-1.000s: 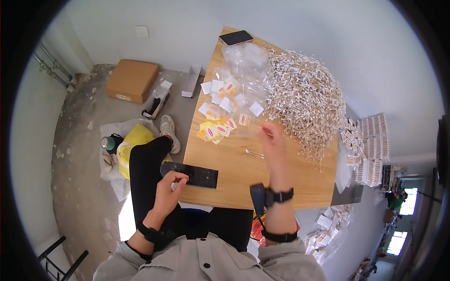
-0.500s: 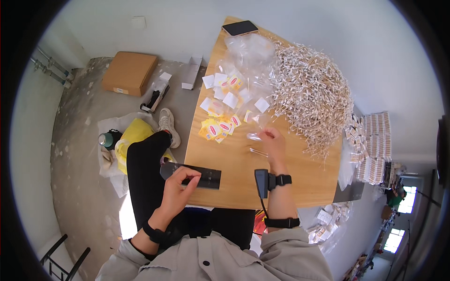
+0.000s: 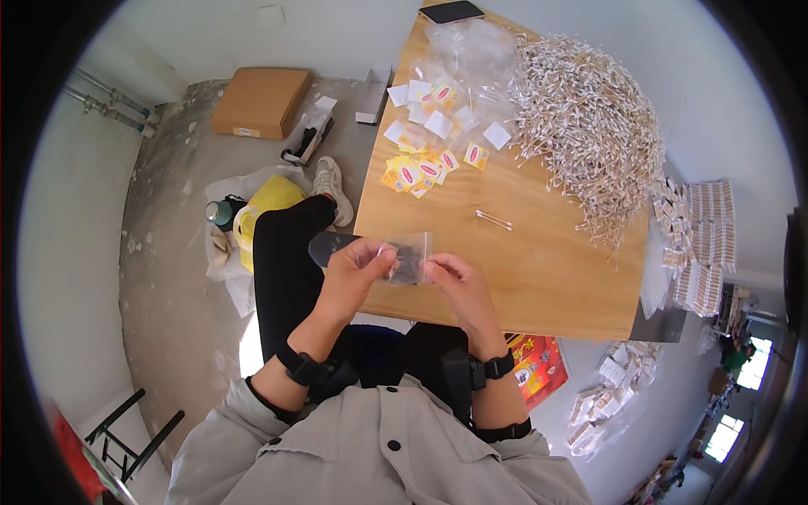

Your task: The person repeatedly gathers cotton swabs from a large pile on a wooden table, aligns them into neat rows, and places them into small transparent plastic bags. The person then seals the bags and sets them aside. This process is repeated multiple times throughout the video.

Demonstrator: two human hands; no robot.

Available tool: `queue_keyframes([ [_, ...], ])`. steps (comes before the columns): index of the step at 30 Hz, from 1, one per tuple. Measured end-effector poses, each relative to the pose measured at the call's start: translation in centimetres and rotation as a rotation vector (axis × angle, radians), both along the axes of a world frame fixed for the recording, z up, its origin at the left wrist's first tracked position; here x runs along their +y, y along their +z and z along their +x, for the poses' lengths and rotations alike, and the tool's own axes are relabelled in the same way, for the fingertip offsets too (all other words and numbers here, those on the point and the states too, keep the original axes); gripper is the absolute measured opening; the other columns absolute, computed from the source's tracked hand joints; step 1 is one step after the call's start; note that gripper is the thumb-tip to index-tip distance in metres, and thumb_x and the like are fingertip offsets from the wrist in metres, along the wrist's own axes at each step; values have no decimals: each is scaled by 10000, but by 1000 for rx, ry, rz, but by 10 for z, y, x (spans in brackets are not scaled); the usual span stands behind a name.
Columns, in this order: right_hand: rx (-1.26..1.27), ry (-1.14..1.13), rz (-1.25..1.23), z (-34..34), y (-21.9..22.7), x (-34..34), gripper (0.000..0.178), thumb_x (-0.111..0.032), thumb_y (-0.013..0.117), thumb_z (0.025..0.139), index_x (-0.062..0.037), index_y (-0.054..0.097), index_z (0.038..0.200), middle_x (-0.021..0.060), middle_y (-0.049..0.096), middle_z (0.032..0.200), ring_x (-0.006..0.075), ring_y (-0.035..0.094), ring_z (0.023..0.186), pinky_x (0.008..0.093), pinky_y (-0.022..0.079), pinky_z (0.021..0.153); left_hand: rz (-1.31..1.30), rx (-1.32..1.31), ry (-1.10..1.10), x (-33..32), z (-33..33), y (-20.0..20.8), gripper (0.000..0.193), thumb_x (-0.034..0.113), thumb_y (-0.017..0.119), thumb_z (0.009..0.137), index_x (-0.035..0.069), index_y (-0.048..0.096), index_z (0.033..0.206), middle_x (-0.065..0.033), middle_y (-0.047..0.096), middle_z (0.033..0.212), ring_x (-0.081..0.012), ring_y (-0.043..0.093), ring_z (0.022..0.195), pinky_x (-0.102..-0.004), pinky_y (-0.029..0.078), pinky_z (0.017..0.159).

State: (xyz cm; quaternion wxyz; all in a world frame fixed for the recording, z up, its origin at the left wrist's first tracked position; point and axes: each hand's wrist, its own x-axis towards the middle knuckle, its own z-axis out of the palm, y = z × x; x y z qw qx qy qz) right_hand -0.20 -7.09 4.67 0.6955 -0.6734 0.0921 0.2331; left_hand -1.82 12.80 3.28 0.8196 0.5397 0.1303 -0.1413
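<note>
A small clear zip bag (image 3: 414,257) is stretched between my two hands over the near left edge of the table. My left hand (image 3: 353,273) pinches its left side, and my right hand (image 3: 459,282) grips its right edge by the zip strip. The bag looks empty, though a dark flat object (image 3: 330,244) partly shows behind it and my left hand. Beyond my right hand, a few cotton swabs (image 3: 494,220) lie on the wood. Yellow and white printed cards (image 3: 412,174) are spread farther off, with one single card (image 3: 475,156) to their right.
A large heap of cotton swabs (image 3: 589,126) covers the table's far right, beside loose clear bags (image 3: 471,50). A phone (image 3: 452,11) lies at the far edge. Stacked swab packs (image 3: 709,223) stand right of the table (image 3: 522,286). A cardboard box (image 3: 261,101) sits on the floor.
My right hand has come back toward my left, and the bag is now held by both hands. A single card now lies apart from the card pile. The view has shifted.
</note>
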Motion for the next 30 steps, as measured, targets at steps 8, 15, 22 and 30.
queue_keyframes([
  [8, -40, -19, -12, -14, -8, 4, 150, -138, 741, 873, -4, 719, 937, -13, 653, 791, 51, 552, 726, 211, 442, 673, 1118, -539, -114, 13, -9, 36, 1015, 108, 894, 556, 40, 389, 1434, -195, 422, 1363, -376, 403, 1283, -428, 343, 1101],
  [15, 8, 6, 58, -21, -8, 30, 120, -108, 749, 851, -5, 707, 896, 23, 675, 792, 74, 597, 725, 221, 471, 665, 1098, -677, -192, 5, -13, 20, 872, 129, 868, 587, 43, 472, 1359, -129, 568, 1259, -356, 491, 1243, -502, 324, 1112],
  [22, 23, 16, 74, -22, -13, 33, 133, -121, 722, 882, -1, 689, 930, 16, 669, 818, 76, 598, 749, 226, 478, 687, 1032, -685, -201, 11, -16, 12, 790, 120, 839, 624, 57, 493, 1332, -135, 575, 1257, -316, 526, 1226, -508, 309, 1135],
  [30, 113, -6, 138, -17, -9, 40, 214, -175, 664, 942, 9, 691, 1048, 27, 668, 877, 76, 586, 802, 238, 477, 732, 1029, -697, -227, 17, -15, 14, 851, 148, 865, 619, 76, 483, 1376, -83, 609, 1256, -294, 541, 1230, -513, 298, 1148],
])
